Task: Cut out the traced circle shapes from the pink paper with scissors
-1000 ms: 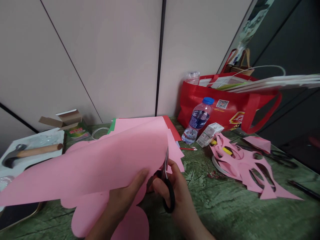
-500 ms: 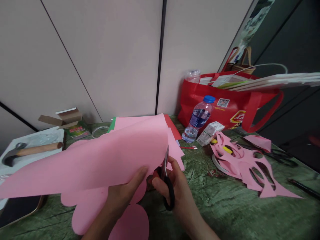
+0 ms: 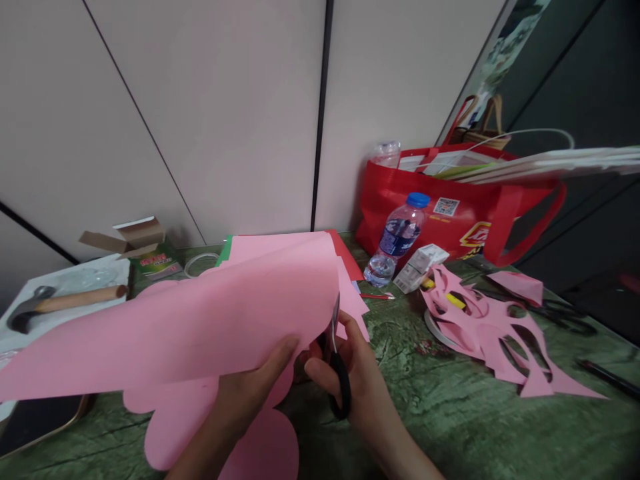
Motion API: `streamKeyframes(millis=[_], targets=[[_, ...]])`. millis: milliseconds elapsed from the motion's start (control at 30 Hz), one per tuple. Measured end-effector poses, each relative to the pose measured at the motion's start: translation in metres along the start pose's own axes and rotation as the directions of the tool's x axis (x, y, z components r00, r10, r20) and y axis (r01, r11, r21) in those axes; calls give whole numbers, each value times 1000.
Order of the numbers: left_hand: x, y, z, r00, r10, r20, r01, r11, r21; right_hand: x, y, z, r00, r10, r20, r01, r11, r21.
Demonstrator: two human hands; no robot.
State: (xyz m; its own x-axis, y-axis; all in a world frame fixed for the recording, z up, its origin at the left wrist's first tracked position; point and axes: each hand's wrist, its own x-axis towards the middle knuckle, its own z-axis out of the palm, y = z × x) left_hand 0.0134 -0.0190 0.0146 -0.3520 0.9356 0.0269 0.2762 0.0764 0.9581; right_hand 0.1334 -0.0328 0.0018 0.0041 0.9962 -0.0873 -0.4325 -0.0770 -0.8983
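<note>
A large pink paper sheet (image 3: 200, 327) bends across the middle of the view, raised over the table. My left hand (image 3: 255, 387) grips its lower edge, thumb on top and the other fingers hidden beneath. Black-handled scissors (image 3: 340, 380) are in my right hand (image 3: 357, 367), with the fingers in the handle loops. Their blades lie along the sheet's right edge. Under the sheet, pink rounded cut-outs (image 3: 270, 443) lie on the table. More pink paper and a red sheet (image 3: 350, 257) show behind it.
Pink paper scraps with holes (image 3: 500, 340) lie at the right, near another pair of scissors (image 3: 570, 317). A water bottle (image 3: 397, 240) and small white box (image 3: 420, 267) stand before a red bag (image 3: 450, 207). At left are a hammer (image 3: 75, 300) and an open box (image 3: 155, 257).
Very little differs. The scissors and the sheet's right edge have shifted slightly, and both hands keep their hold.
</note>
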Motion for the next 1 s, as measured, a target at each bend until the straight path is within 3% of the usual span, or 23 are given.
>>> streamKeyframes(millis=[267, 467, 833, 1000], targets=[[1, -5, 1, 999, 4, -35, -4, 1000, -2, 2, 5, -1, 1000, 6, 8, -6, 999, 50], [1, -3, -1, 1000, -27, -4, 27, 1000, 13, 2, 9, -2, 999, -14, 33, 10, 994, 109], [2, -3, -1, 998, -54, -23, 55, 998, 28, 3, 13, -3, 996, -69, 59, 64, 995, 82], [3, -2, -2, 999, -51, 15, 51, 999, 5, 2, 13, -4, 998, -38, 42, 36, 998, 51]])
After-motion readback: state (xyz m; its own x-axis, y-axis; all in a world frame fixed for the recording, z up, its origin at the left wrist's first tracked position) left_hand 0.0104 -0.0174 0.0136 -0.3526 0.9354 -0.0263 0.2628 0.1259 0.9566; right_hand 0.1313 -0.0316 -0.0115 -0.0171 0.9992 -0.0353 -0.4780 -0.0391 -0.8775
